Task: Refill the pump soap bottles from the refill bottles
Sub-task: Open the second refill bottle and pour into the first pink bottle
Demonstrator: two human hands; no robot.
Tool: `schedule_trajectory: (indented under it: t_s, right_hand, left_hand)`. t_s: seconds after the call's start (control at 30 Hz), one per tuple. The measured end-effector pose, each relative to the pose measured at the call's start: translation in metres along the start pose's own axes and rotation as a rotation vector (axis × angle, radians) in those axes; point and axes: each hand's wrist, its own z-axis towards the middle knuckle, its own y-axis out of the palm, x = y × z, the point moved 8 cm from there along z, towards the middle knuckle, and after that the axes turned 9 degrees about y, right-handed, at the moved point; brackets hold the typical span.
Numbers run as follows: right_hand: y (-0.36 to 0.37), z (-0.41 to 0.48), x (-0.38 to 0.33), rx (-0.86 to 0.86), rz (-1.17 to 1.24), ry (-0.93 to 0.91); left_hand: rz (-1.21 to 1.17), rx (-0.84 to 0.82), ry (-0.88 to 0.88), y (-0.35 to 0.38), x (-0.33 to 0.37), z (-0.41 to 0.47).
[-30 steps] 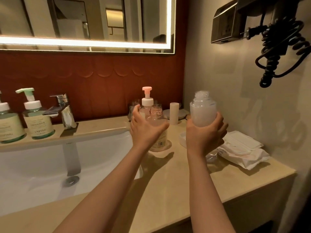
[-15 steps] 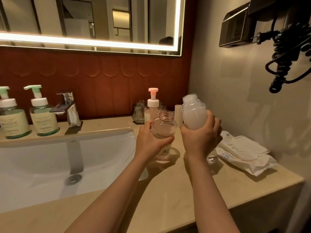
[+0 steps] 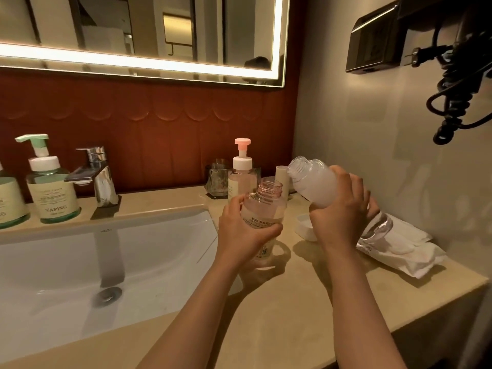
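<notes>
In the centre of the frame the left hand [image 3: 245,233] grips the clear pink bottle [image 3: 262,206] round its body, neck open and upright. Its base sits low by the counter edge, but whether it touches is unclear. Just right of it the right hand [image 3: 343,211] wraps the lower half of the white refill bottle [image 3: 314,182], which is tilted with its uncapped mouth pointing up and left. That mouth is near the pink bottle's neck, slightly above it and apart from it. Milky liquid fills much of the refill bottle; the level in the pink bottle cannot be read.

Behind them stand a pink-topped pump bottle [image 3: 241,177] and a glass tumbler [image 3: 218,179]. A small white lid [image 3: 303,226] lies between the hands, and a wipes pack [image 3: 399,251] sits at right against the wall. Bare beige countertop [image 3: 292,315] lies toward the bottom of the frame. The white basin [image 3: 80,262] fills the lower left, with the chrome tap [image 3: 98,177] and a green pump bottle [image 3: 52,193] behind it. A lit mirror [image 3: 133,27] spans the top, and a coiled black cord [image 3: 458,89] hangs at upper right.
</notes>
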Motion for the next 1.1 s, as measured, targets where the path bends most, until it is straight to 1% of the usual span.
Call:
schedule_trajectory:
  t_s: [0.13,0.23,0.43,0.7,0.83,0.97,1.1]
  right_hand:
    - [-0.003,0.000,-0.005,-0.004,-0.042,-0.071]
    - [-0.004,-0.001,-0.005,0.010,-0.061,-0.090]
    - [-0.005,-0.002,-0.009,0.065,-0.086,-0.165]
    - [-0.008,0.001,-0.010,0.123,-0.111,-0.182]
    - [-0.006,0.002,-0.013,0.108,-0.118,-0.182]
    - [-0.005,0.000,-0.021,0.092,-0.135,-0.221]
    - [-0.007,0.001,-0.027,0.131,-0.131,-0.262]
  left_hand:
    - [-0.073,-0.059,-0.025,0.003,0.001,0.001]
    - [-0.053,-0.077,-0.017,0.003,0.002,0.000]
    - [-0.002,-0.068,-0.008,0.004,0.002,0.001]
    - [0.003,-0.059,-0.011,0.002,0.000,0.003]
    - [-0.028,-0.032,-0.038,-0.001,-0.003,0.005]
    - [-0.042,-0.037,-0.048,0.001,-0.003,0.004]
    - [-0.052,-0.034,-0.046,0.000,-0.002,0.004]
